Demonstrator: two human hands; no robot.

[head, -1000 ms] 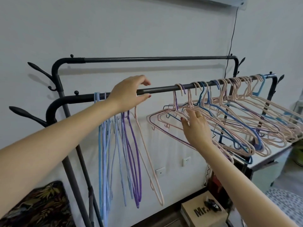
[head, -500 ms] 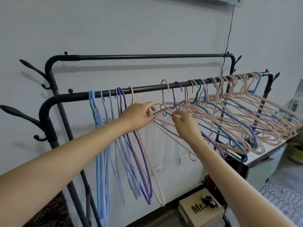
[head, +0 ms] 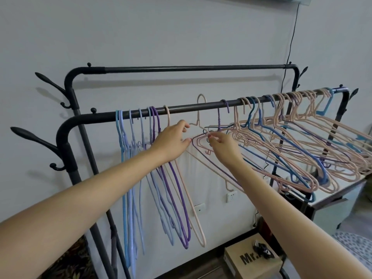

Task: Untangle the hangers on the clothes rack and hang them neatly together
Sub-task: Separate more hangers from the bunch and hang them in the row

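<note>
A black clothes rack has a front rail [head: 185,107] and a higher back rail [head: 193,67]. Several blue, lilac, purple and one pink hanger [head: 153,178] hang straight down at the rail's left. A tangled bunch of pink, blue and purple hangers [head: 302,141] slants out to the right. My left hand [head: 173,140] pinches the shoulder of a pink hanger [head: 199,117] whose hook stands lifted above the front rail. My right hand [head: 221,146] pinches wires at the tangle's left end, just right of the left hand.
Coat hooks [head: 34,137] stick out from the rack's left post. A cardboard box [head: 253,260] sits on the floor below. A white table [head: 338,190] stands under the tangled hangers at right. Wall sockets [head: 231,196] and a black cable [head: 289,43] are on the wall.
My left hand dropped from the rail to the pink hanger, and my right hand came up beside it. The pink hanger's hook has risen off the front rail.
</note>
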